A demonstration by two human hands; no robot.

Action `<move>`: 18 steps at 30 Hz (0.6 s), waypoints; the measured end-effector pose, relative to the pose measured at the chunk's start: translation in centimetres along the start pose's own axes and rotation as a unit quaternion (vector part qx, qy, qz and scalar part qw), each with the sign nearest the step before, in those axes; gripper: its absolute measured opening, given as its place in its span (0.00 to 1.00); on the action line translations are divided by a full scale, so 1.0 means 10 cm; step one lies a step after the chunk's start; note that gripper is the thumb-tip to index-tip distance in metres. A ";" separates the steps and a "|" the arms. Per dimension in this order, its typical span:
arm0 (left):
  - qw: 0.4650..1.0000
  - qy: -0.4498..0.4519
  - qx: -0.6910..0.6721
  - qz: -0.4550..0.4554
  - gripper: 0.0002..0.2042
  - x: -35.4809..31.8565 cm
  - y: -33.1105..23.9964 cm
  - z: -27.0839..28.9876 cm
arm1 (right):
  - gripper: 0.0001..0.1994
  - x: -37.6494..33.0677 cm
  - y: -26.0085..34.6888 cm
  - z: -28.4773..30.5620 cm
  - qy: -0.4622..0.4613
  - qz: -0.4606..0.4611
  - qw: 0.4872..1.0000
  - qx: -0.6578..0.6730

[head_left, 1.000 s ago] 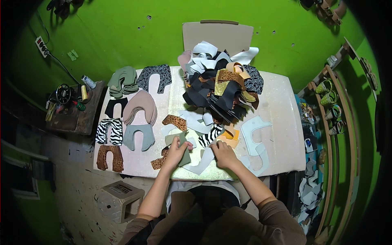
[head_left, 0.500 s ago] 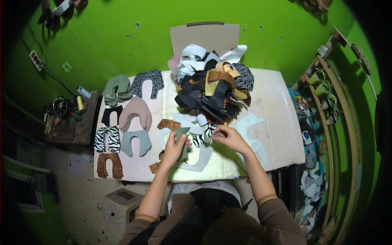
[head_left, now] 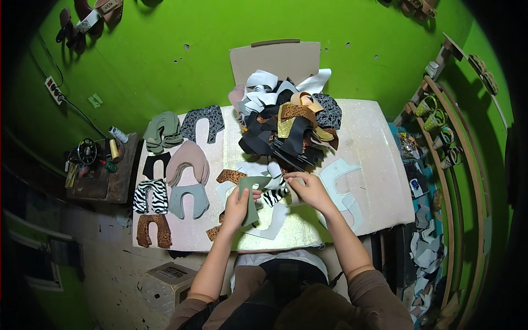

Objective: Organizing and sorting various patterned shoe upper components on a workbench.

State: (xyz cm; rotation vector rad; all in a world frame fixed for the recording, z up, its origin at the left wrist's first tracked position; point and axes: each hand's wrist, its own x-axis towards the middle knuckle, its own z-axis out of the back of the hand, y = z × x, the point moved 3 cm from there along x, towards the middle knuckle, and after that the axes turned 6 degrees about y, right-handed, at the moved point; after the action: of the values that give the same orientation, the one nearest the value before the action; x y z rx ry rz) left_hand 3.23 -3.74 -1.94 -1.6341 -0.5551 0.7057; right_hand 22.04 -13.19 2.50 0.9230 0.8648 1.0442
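My left hand (head_left: 237,207) is closed around a grey-green cut piece of material (head_left: 250,204), which stands up from its fingers with an arm reaching right. Close by on the right, my right hand (head_left: 309,191) has its thumb and forefinger pinched together beside a zebra-print piece (head_left: 275,197) and a white scrap (head_left: 273,169). Whatever those fingertips hold is too small to make out. Under and around both hands lie pale curved pieces (head_left: 270,226) and leopard-print scraps (head_left: 231,175).
A tall heap of mixed offcuts (head_left: 283,137) fills the table's far middle. U-shaped stacks stand at left: olive (head_left: 163,131), pink (head_left: 184,165), zebra-print (head_left: 149,197), grey-green (head_left: 189,201) and leopard-print (head_left: 153,231). Pale blue-white pieces (head_left: 336,177) lie to the right. A wooden rack (head_left: 462,165) stands beyond.
The grey-green piece in my left hand has turned, showing more of its face and an arm toward the right. My right hand stays pinched nearby. The whole view has shifted slightly.
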 end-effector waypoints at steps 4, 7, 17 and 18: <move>1.000 0.010 0.004 -0.007 0.17 -0.01 0.07 0.00 | 0.13 0.05 0.04 -0.23 -0.071 0.086 0.994 -0.017; 0.999 0.026 0.017 -0.037 0.18 -0.01 0.16 -0.08 | 0.13 0.02 0.16 -0.39 0.008 -0.004 1.000 -0.020; 0.998 0.030 0.028 -0.039 0.17 -0.06 0.01 0.03 | 0.16 0.01 0.26 -0.59 0.096 0.081 0.989 0.077; 0.997 0.029 0.033 -0.068 0.17 -0.04 -0.03 0.04 | 0.16 0.00 0.32 -0.56 0.087 0.100 0.991 0.009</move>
State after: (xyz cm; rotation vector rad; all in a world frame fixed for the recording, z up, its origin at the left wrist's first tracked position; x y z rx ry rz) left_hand 2.67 -3.64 -1.64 -1.5360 -0.5882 0.5687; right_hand 15.96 -11.29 3.38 0.9597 0.9404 1.3068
